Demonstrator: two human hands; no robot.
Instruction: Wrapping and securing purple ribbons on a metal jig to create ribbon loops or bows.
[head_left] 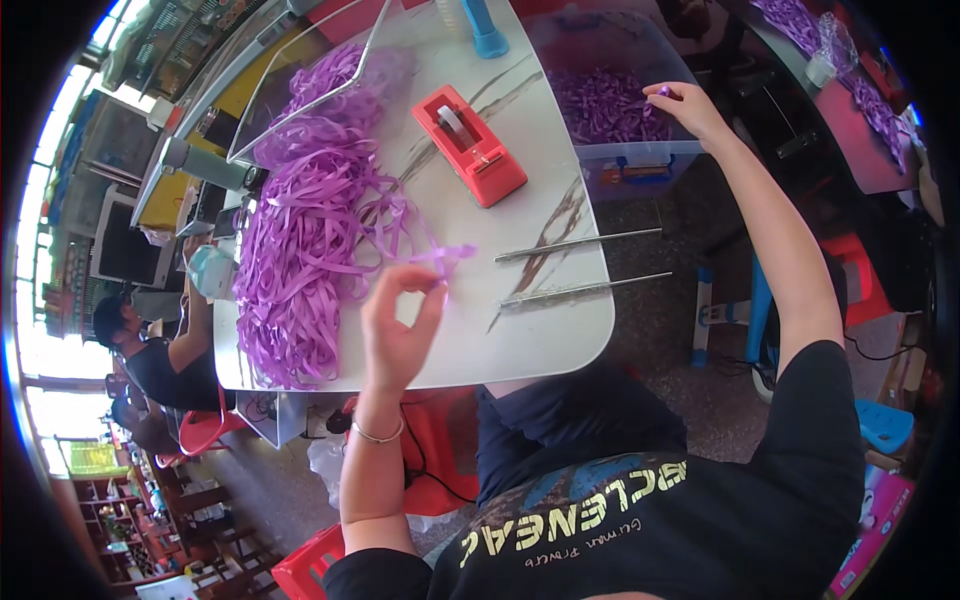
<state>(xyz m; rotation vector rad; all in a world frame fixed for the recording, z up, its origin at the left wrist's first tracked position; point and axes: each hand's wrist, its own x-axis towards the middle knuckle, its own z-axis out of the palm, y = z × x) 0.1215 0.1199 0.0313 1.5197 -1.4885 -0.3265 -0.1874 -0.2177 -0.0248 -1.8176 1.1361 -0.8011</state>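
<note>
A big heap of purple ribbon [295, 220] lies in loose loops along the left side of the white marble-patterned table [555, 350]. My left hand [395, 325] is closed in a pinch on a strand of this ribbon, just above the tabletop by the heap. At the right, my right hand [690, 112] reaches over a clear plastic bin [640, 150] and pinches a small purple ribbon piece. Inside the bin lie many small purple ribbon pieces [610, 105]. A red tape dispenser [470, 148] with a roll of tape stands between my hands, farther back.
Two thin metal rods [580, 245] stick out over the table's right edge. A clear-panelled frame [310, 85] stands behind the heap. A blue object [485, 35] is at the far edge. Another person [165, 355] sits at the left. A blue-and-white stool [735, 315] stands at the right.
</note>
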